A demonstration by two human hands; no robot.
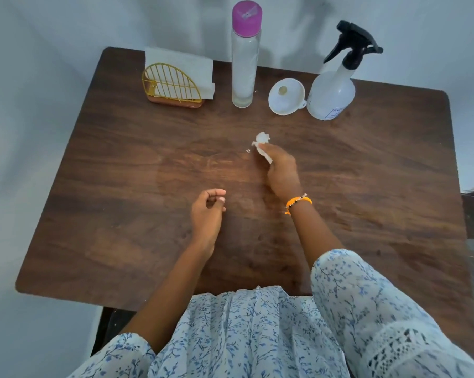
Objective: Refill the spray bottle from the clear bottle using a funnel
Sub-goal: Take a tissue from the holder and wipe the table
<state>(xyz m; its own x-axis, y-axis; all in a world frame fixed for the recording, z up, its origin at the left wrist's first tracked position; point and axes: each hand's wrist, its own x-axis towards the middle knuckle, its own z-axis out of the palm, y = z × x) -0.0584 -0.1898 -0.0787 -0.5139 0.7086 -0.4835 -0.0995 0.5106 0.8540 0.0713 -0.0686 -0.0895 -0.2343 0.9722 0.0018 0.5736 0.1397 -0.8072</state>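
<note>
While the left hand (pixel 207 211) idles loosely curled at 6 o'clock, the right hand (pixel 280 170) pinches a crumpled tissue (pixel 261 144) mid-table (pixel 121 186), seemingly wiping drips; capped clear bottle (pixel 245 64), funnel (pixel 285 98) and closed spray bottle (pixel 332 91) wait at 12 to 1 o'clock, apparently needing uncapping next.

Right hand (pixel 280 170) pinches a crumpled tissue (pixel 263 144) on the table (pixel 121 186); left hand (pixel 207 211) idle.

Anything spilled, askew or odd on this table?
Mostly tidy. The right hand holds a crumpled white tissue against the brown wooden table, beside small glints that may be droplets. The white plastic funnel lies tilted beside the capped white spray bottle.
</note>
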